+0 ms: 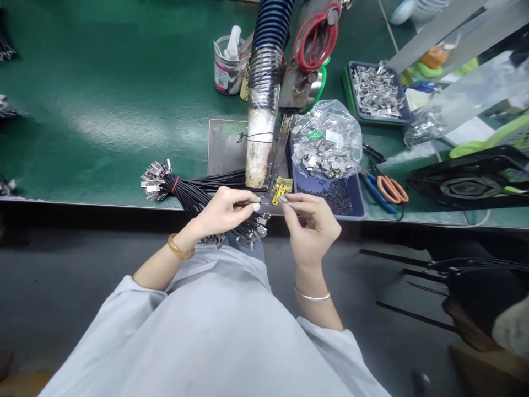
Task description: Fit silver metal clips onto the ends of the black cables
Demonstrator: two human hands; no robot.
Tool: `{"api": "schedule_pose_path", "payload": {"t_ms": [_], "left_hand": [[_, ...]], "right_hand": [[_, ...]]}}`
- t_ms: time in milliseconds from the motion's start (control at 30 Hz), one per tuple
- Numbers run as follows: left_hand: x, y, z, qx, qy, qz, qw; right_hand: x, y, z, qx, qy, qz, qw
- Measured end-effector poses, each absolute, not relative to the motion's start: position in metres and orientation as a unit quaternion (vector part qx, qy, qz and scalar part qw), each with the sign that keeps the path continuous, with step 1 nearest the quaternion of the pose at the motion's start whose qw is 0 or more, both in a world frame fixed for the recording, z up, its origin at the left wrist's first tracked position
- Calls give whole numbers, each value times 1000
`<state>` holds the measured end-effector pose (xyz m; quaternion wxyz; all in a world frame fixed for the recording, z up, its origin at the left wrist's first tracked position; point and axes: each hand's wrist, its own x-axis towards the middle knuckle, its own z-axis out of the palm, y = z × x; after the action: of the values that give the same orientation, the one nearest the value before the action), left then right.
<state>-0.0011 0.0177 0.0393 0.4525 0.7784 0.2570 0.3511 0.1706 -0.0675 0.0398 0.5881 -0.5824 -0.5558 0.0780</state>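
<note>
My left hand (225, 212) is closed in a pinch on the metal end of a black cable, held at the bench's front edge. My right hand (309, 223) is also pinched, its fingertips on a small metal shell right next to the left fingertips. Both meet beside a small yellow fixture (281, 189). A bundle of black cables (194, 190) with metal connector ends lies under my left hand, tied with a red band; more connector ends hang over the edge near my lap.
A ribbed blue and clear hose (266, 71) comes down to the bench. A blue tray (349, 201) holds a plastic bag of metal shells (326, 143). Another tray of shells (376, 91), orange-handled scissors (388, 187), a tin (227, 66) and a black fan (471, 184) stand around.
</note>
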Motion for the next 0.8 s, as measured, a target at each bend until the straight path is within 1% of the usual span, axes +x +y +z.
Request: {"api": "schedule_pose_path", "payload": {"t_ms": [67, 133, 367, 533, 667, 800], "left_hand": [[-2, 19, 44, 764, 266, 322, 492], [-2, 19, 47, 754, 273, 311, 511], [3, 15, 43, 723, 304, 319, 533], [7, 11, 42, 703, 328, 340, 532], [11, 8, 43, 677, 338, 348, 553], [13, 6, 42, 658, 346, 370, 557]], "right_hand": [[162, -69, 35, -564, -565, 74, 598], [158, -70, 31, -557, -559, 100, 606], [157, -72, 27, -558, -532, 134, 623], [159, -69, 26, -557, -518, 90, 643], [158, -68, 25, -538, -562, 83, 623], [157, -65, 23, -550, -549, 76, 624]]}}
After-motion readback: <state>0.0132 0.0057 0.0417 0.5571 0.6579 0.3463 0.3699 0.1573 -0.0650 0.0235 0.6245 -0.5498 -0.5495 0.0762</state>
